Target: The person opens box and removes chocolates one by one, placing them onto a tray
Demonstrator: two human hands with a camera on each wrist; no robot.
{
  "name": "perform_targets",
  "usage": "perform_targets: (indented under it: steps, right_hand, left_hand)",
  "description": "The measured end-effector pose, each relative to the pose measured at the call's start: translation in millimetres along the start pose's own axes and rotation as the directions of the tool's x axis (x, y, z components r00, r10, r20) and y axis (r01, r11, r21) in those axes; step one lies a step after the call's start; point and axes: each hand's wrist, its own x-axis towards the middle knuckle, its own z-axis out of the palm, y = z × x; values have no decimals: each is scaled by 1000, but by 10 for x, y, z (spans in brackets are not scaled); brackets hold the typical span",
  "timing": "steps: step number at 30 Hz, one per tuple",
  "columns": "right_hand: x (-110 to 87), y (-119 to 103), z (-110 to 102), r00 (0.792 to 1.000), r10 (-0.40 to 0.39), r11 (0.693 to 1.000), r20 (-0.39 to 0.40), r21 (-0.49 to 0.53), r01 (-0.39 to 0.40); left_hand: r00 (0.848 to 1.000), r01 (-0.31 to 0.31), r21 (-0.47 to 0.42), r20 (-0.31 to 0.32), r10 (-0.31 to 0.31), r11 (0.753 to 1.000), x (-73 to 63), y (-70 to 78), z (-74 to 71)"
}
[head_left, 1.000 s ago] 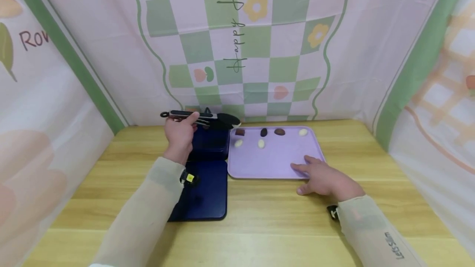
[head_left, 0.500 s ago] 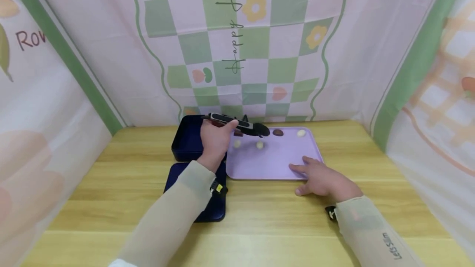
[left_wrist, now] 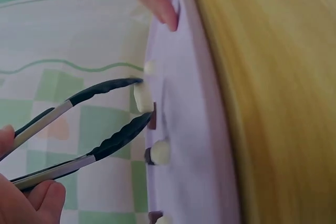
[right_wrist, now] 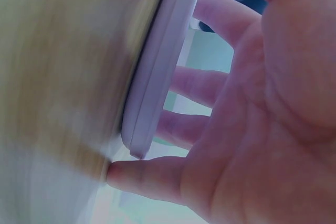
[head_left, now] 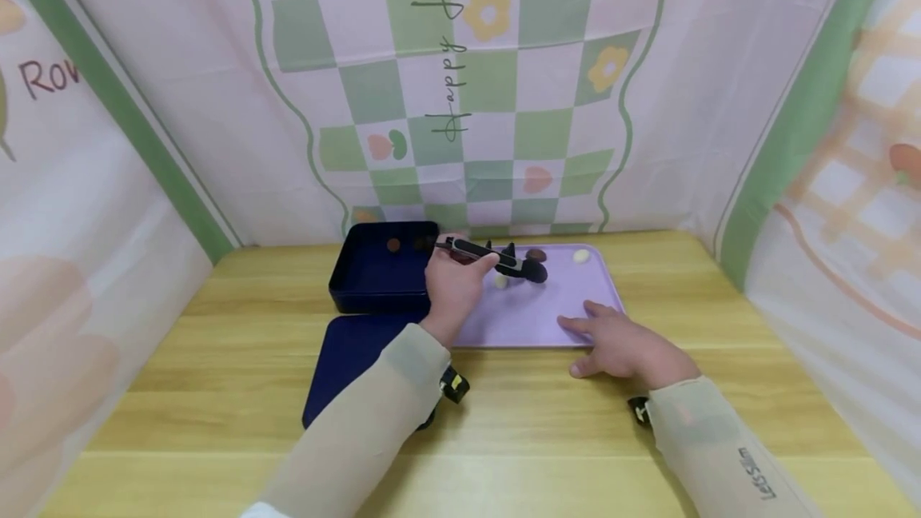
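- Writing: "Happy" on backdrop [head_left: 492,94]; "LetsSlim", R sleeve [head_left: 719,454].
- Tongs [head_left: 509,262]: shifted R vs 1 s ago, over lilac tray [head_left: 532,322]; white pc. [left_wrist: 142,97] btwn tips.
- L hand [head_left: 456,286]: gripping tongs.
- R hand [head_left: 615,344]: fingers spread, tray edge.

Left hand [head_left: 455,290] and right hand [head_left: 619,342]: bare. Left sleeve [head_left: 367,422], 7 o'clock in the head view: beige, white fabric [head_left: 265,511] at its lower end; 1 black left wrist module [head_left: 448,390], yellow patch [head_left: 456,382]. Right sleeve [head_left: 708,442], 4 o'clock: beige, dark lettering [head_left: 758,473]; 1 black right wrist module [head_left: 637,412].
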Motion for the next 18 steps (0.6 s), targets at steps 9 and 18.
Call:
perform_targets:
  steps: [9,18]
  right_hand:
    - [-2,-28,-12,1000,3,1000,2,3,-3]
    - [-3,-11,1,1000,-5,1000,-4,-3,5]
  left_hand:
    - [998,-55,69,20,54,996,-94,-34,77]
    - [994,-108,14,16,108,994,-143,81,49]
